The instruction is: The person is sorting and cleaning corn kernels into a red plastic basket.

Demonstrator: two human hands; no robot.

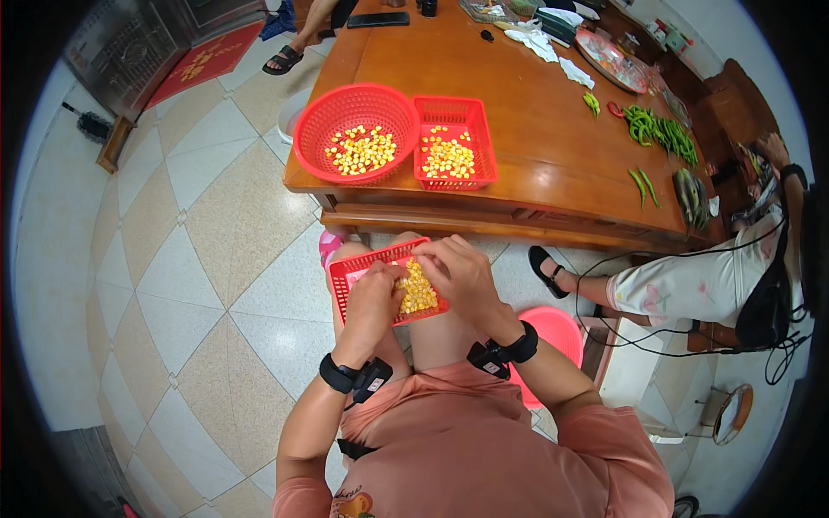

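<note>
A small red plastic basket rests on my lap, tilted, with a heap of small yellow-and-white pieces in it that look like corn kernels. My left hand reaches over the basket's left half, fingers bent down among the pieces. Over the right rim, my right hand has its thumb and fingers drawn together. Whether either hand pinches a piece is hidden by the fingers. Ahead on the wooden table stand a round red colander and a rectangular red basket, both holding similar, larger-looking pieces.
Green peppers and dark long vegetables lie at the table's right. A phone sits at the far edge. A pink basin stands by my right side. Black cables hang near a seated person's leg.
</note>
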